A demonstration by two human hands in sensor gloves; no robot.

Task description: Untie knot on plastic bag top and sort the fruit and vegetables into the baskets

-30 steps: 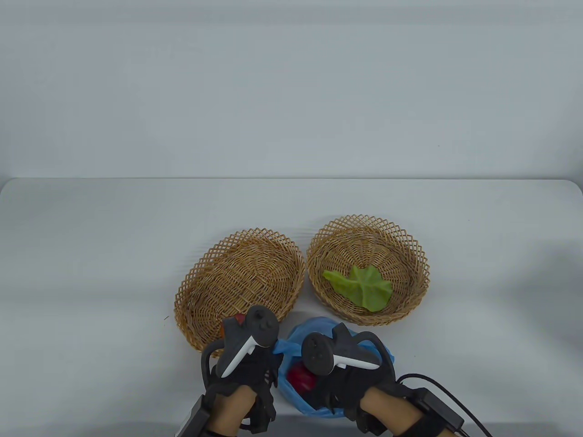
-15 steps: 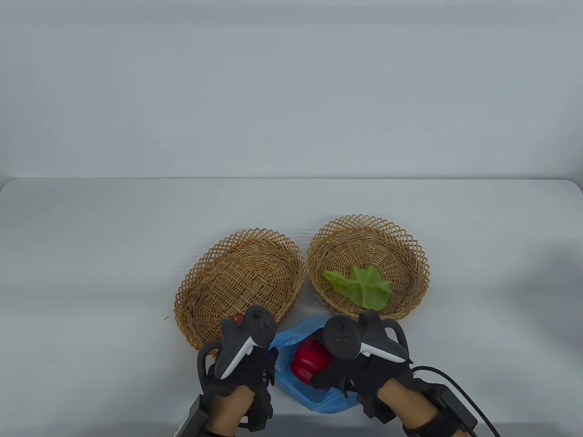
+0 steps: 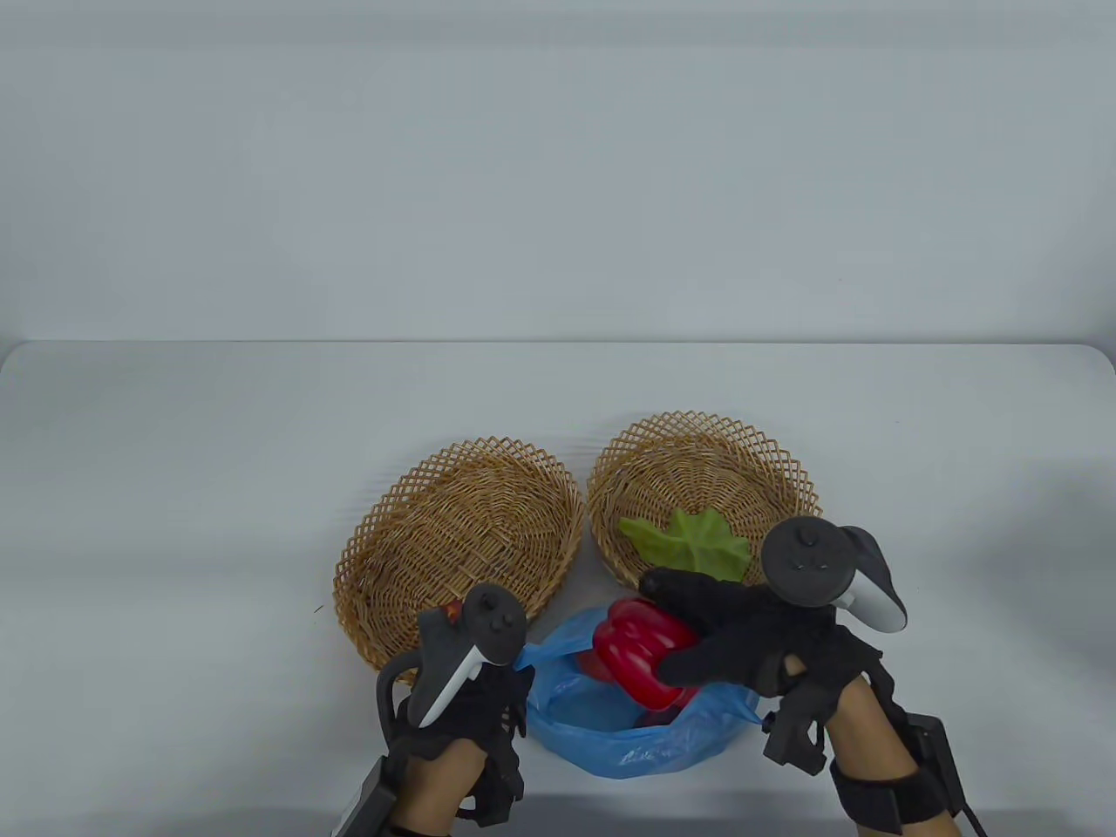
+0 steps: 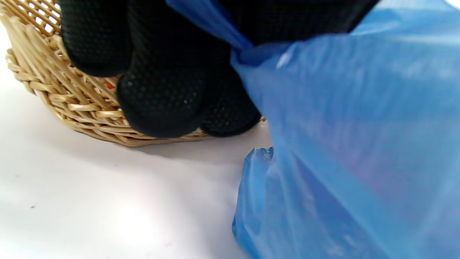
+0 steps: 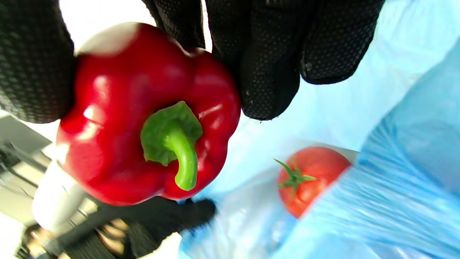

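Observation:
My right hand (image 3: 689, 629) grips a red bell pepper (image 3: 641, 656) just above the mouth of the open blue plastic bag (image 3: 628, 741); in the right wrist view its fingers (image 5: 273, 61) wrap the pepper (image 5: 118, 118), whose green stem points at the camera. A tomato (image 5: 309, 178) lies inside the bag (image 5: 402, 172). My left hand (image 3: 506, 689) pinches the bag's left edge; its fingers (image 4: 161, 93) are curled on the blue plastic (image 4: 359, 144). A green lettuce leaf (image 3: 697, 547) lies in the right wicker basket (image 3: 697, 423). The left basket (image 3: 488, 449) shows a small red-orange item (image 3: 453, 610), mostly hidden by the tracker.
Both baskets stand side by side just beyond the bag, near the table's front middle. The left basket's wall (image 4: 72, 108) almost touches my left fingers. White tabletop (image 3: 174, 523) stretches to both sides and behind the baskets.
My right hand has drawn the red pepper up out of the bag and moved right and away from me with it. The left hand has stayed on the bag's edge.

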